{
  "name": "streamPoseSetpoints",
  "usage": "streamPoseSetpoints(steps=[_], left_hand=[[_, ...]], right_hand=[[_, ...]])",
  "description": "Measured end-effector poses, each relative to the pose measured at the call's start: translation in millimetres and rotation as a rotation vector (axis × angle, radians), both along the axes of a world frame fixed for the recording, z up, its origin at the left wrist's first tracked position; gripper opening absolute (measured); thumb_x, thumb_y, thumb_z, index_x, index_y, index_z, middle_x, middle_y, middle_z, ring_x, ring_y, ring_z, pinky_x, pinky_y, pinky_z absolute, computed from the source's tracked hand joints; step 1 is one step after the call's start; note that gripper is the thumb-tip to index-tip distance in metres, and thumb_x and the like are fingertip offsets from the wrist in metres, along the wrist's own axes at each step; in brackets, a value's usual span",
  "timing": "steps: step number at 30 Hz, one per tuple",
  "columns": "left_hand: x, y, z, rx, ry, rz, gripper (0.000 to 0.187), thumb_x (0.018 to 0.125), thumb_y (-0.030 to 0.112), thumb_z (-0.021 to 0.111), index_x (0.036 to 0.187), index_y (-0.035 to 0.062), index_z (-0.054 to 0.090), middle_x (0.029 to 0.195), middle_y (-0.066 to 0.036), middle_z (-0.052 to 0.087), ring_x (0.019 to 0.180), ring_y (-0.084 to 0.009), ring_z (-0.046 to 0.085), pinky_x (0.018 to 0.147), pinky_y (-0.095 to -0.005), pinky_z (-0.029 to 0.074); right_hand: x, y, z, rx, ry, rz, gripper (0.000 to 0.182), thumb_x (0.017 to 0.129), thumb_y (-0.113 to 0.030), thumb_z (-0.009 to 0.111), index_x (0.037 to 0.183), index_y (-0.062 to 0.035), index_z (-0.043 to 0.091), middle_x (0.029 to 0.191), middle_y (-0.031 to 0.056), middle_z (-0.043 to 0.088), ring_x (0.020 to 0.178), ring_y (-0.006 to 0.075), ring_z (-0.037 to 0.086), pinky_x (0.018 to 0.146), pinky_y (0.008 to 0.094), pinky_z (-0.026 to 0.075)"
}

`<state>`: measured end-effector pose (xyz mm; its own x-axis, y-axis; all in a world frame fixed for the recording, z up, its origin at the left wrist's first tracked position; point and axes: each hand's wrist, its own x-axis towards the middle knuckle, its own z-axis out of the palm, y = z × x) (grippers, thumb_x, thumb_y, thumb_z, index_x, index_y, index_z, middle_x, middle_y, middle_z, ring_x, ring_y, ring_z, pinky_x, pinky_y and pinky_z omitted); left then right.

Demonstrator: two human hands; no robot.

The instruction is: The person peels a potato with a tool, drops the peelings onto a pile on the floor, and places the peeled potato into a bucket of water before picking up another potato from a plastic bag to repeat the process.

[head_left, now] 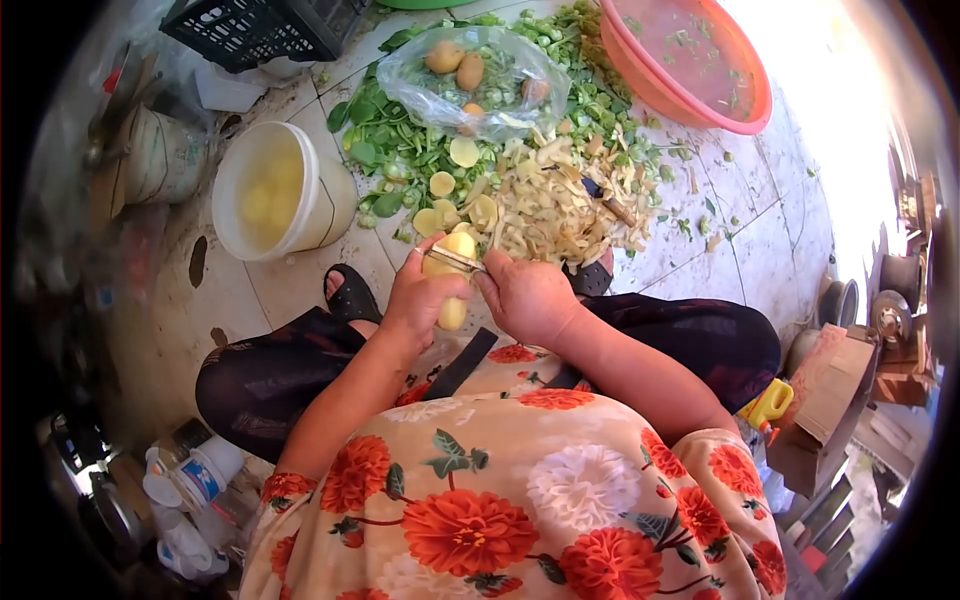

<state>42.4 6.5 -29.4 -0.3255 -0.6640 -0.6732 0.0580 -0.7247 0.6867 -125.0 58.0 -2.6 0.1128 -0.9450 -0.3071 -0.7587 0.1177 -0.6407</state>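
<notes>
A pale yellow peeled potato (453, 314) is gripped upright in my left hand (417, 300), its fingers wrapped round the side. My right hand (528, 298) is closed on a metal peeler (452, 260), whose blade lies across the upper part of the potato. Just beyond my hands, a heap of potato peelings (545, 205) covers the tiles, with several cut potato slices (441, 184) at its left edge. A knife (612, 204) with a brown handle rests on the peelings.
To the left stands a white bucket (330, 205) with peeled potatoes in liquid. Farther out, a clear plastic bag (405, 85) with unpeeled potatoes lies on green leaves (385, 150). A pink basin (640, 75) of water is at upper right, a black crate (250, 35) at upper left.
</notes>
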Motion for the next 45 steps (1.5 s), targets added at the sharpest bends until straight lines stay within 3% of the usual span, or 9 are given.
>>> streamPoseSetpoints(steps=[5,9,11,18,24,29,36,41,45], left_hand=[[-2,8,8,-0.062,0.025,-0.090,0.081,0.061,-0.002,0.068,0.136,0.0005,0.039,0.109,-0.010,0.057,0.093,-0.0199,0.058,0.078,-0.0304,0.049],[-3,2,10,0.023,-0.071,-0.036,0.084,0.060,-0.002,0.069,0.138,0.0001,0.038,0.110,-0.010,0.057,0.094,-0.0197,0.058,0.079,-0.0302,0.049],[-2,-1,5,-0.003,-0.085,-0.055,0.087,0.060,-0.002,0.069,0.140,0.0002,0.036,0.111,-0.010,0.057,0.094,-0.0198,0.058,0.078,-0.0301,0.050],[-3,2,13,-0.179,-0.082,-0.181,0.085,0.059,-0.003,0.067,0.139,0.0022,0.040,0.115,-0.008,0.056,0.098,-0.0194,0.058,0.080,-0.0289,0.051],[-1,-1,4,-0.188,-0.188,-0.149,0.088,0.056,-0.003,0.068,0.140,0.0014,0.040,0.119,-0.008,0.056,0.102,-0.0170,0.056,0.082,-0.0279,0.050],[1,4,3,-0.290,-0.212,-0.228,0.090,0.057,-0.002,0.069,0.141,0.0012,0.039,0.121,-0.008,0.054,0.105,-0.0173,0.056,0.084,-0.0280,0.049],[2,1,1,-0.272,-0.243,-0.189,0.092,0.057,-0.001,0.070,0.142,0.0004,0.036,0.122,-0.010,0.054,0.106,-0.0181,0.055,0.087,-0.0290,0.049],[5,3,-8,-0.411,-0.370,-0.283,0.094,0.056,0.007,0.074,0.141,-0.0012,0.035,0.121,-0.013,0.057,0.106,-0.0214,0.058,0.090,-0.0310,0.048],[3,2,-4,-0.308,-0.310,-0.187,0.090,0.058,0.000,0.071,0.140,-0.0004,0.035,0.116,-0.011,0.055,0.102,-0.0204,0.056,0.086,-0.0316,0.049]], right_hand=[[-36,-12,-59,0.153,0.188,-0.117,0.030,0.095,-0.031,0.047,0.089,-0.0026,0.056,0.081,0.0200,0.067,0.074,0.0396,0.066,0.069,0.0500,0.051],[-17,-13,-8,0.094,0.108,-0.161,0.030,0.095,-0.031,0.046,0.090,-0.0022,0.056,0.082,0.0202,0.067,0.077,0.0393,0.066,0.072,0.0497,0.051],[-6,-3,-3,0.110,0.072,0.005,0.030,0.096,-0.030,0.046,0.090,-0.0024,0.056,0.081,0.0204,0.067,0.078,0.0393,0.066,0.071,0.0495,0.051],[-39,-13,-55,0.125,0.105,-0.133,0.031,0.095,-0.029,0.045,0.088,-0.0017,0.059,0.080,0.0212,0.067,0.077,0.0403,0.065,0.071,0.0496,0.052],[-5,-1,0,0.019,0.056,0.016,0.030,0.094,-0.029,0.048,0.087,-0.0028,0.058,0.077,0.0209,0.066,0.070,0.0389,0.065,0.064,0.0486,0.052],[-40,-15,-42,0.259,0.232,-0.014,0.030,0.094,-0.029,0.048,0.092,-0.0020,0.061,0.082,0.0210,0.067,0.083,0.0371,0.066,0.073,0.0486,0.051],[-8,-3,-1,0.066,0.082,-0.013,0.028,0.095,-0.028,0.048,0.094,-0.0019,0.059,0.074,0.0206,0.065,0.072,0.0387,0.066,0.066,0.0482,0.051],[-34,-14,-42,0.166,0.268,-0.060,0.029,0.095,-0.028,0.046,0.094,-0.0017,0.058,0.078,0.0185,0.067,0.073,0.0395,0.066,0.067,0.0478,0.052],[-20,-13,-11,0.073,0.214,-0.075,0.027,0.095,-0.028,0.047,0.092,-0.0022,0.057,0.078,0.0183,0.067,0.072,0.0386,0.066,0.066,0.0476,0.052]])
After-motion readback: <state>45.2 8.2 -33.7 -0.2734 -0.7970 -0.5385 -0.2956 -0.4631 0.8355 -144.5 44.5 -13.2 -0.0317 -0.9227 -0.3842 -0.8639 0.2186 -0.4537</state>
